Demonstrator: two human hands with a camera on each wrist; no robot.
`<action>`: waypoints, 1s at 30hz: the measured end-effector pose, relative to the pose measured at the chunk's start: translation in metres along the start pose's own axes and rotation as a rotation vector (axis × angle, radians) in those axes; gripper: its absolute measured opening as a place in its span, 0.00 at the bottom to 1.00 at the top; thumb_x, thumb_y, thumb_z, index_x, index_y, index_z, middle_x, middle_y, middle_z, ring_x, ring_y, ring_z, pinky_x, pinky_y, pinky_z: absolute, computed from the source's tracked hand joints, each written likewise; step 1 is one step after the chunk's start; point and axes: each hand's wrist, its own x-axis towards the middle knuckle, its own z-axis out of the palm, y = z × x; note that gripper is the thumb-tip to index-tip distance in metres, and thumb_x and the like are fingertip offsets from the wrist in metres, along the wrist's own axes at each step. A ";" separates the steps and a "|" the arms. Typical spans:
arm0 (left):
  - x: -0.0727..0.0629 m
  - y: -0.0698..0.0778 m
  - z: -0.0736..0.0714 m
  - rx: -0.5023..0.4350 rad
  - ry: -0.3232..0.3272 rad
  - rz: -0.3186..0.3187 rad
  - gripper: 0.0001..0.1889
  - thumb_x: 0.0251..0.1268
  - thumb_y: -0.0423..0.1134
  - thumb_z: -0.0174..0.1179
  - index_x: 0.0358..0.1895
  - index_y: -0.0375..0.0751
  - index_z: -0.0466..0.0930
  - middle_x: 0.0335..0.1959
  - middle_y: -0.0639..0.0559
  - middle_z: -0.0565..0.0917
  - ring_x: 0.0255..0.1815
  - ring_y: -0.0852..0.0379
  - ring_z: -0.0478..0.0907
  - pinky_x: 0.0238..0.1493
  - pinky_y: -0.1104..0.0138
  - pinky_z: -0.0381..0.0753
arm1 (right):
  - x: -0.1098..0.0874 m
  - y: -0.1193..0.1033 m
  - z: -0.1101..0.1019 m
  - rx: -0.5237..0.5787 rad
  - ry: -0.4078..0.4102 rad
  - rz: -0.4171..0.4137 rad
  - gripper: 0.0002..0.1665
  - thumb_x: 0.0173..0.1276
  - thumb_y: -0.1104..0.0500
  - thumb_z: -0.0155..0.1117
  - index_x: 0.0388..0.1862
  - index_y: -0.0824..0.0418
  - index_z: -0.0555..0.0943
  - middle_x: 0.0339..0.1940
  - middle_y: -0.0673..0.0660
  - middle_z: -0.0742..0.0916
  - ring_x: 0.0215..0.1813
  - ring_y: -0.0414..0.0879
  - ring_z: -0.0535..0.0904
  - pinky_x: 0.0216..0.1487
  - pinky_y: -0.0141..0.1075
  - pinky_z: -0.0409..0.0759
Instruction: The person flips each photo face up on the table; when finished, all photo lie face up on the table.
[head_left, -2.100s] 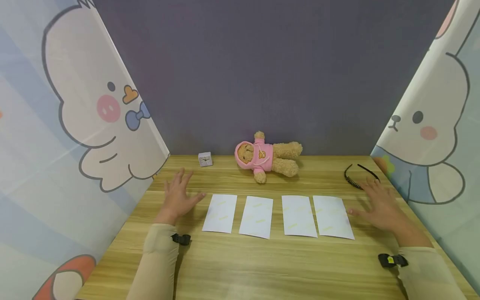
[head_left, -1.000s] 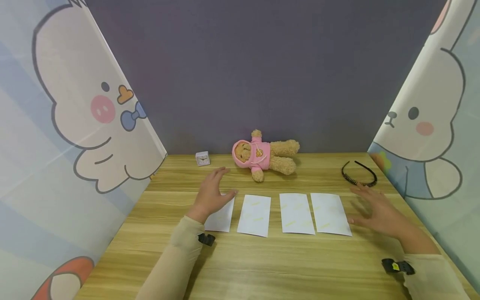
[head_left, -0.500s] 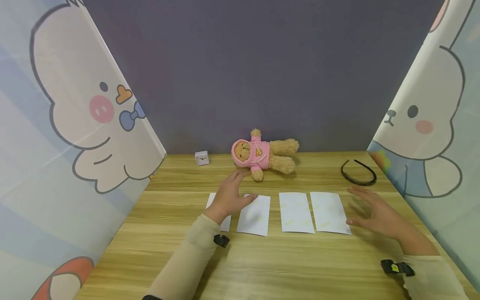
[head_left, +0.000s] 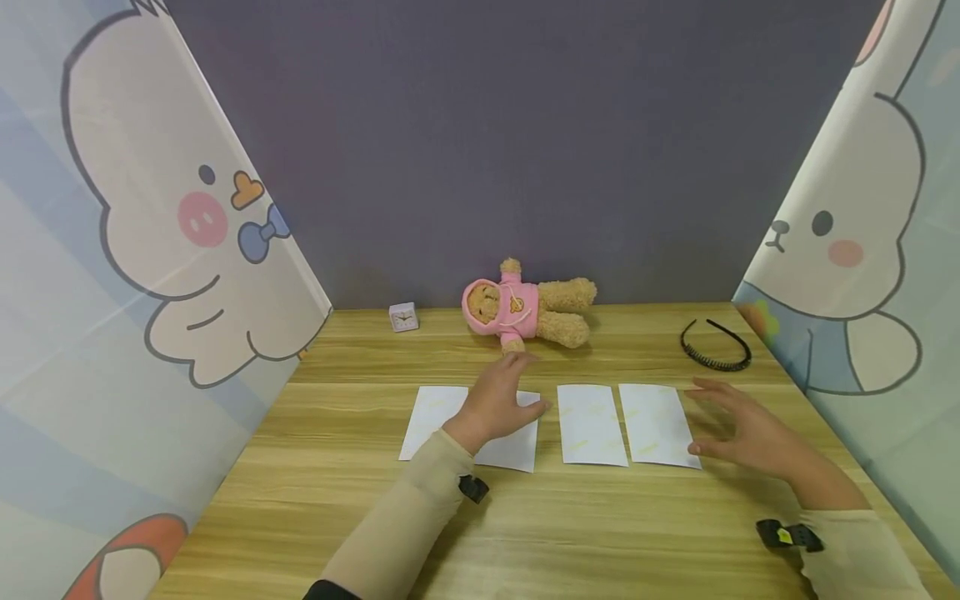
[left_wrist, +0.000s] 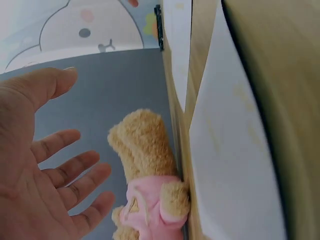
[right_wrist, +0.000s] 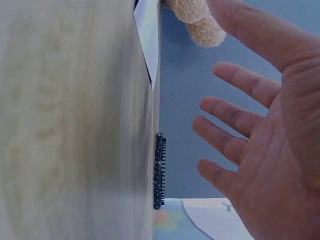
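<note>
Your left hand (head_left: 497,406) and wrist hid much of the second white sheet (head_left: 513,452) and a corner of the leftmost sheet (head_left: 429,417), two of four lying in a row on the worktop (head_left: 600,533); the left wrist view cut off the teddy bear (left_wrist: 145,145) at the head. Your hands stood apart, fingers spread: the left raised over the second sheet, the right hand (head_left: 750,429) beside the rightmost sheet (head_left: 656,425), near the black headband (head_left: 717,365).

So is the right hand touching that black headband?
Apart. The right wrist view shows it: the grey wall is visible between the right hand and the black headband.
</note>
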 end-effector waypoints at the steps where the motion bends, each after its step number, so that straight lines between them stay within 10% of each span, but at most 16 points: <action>1: 0.001 0.002 0.002 -0.004 -0.009 0.000 0.36 0.65 0.52 0.73 0.75 0.49 0.71 0.70 0.51 0.75 0.69 0.48 0.75 0.69 0.54 0.74 | 0.000 0.000 0.001 -0.003 -0.002 0.000 0.49 0.52 0.48 0.88 0.69 0.65 0.77 0.73 0.73 0.72 0.69 0.79 0.66 0.56 0.76 0.68; 30: 0.022 0.066 0.054 0.040 -0.157 0.067 0.33 0.68 0.62 0.68 0.71 0.54 0.76 0.65 0.56 0.78 0.62 0.57 0.79 0.62 0.65 0.78 | 0.000 -0.007 0.002 0.025 -0.091 0.051 0.52 0.49 0.48 0.89 0.70 0.64 0.77 0.76 0.75 0.69 0.72 0.80 0.63 0.60 0.77 0.64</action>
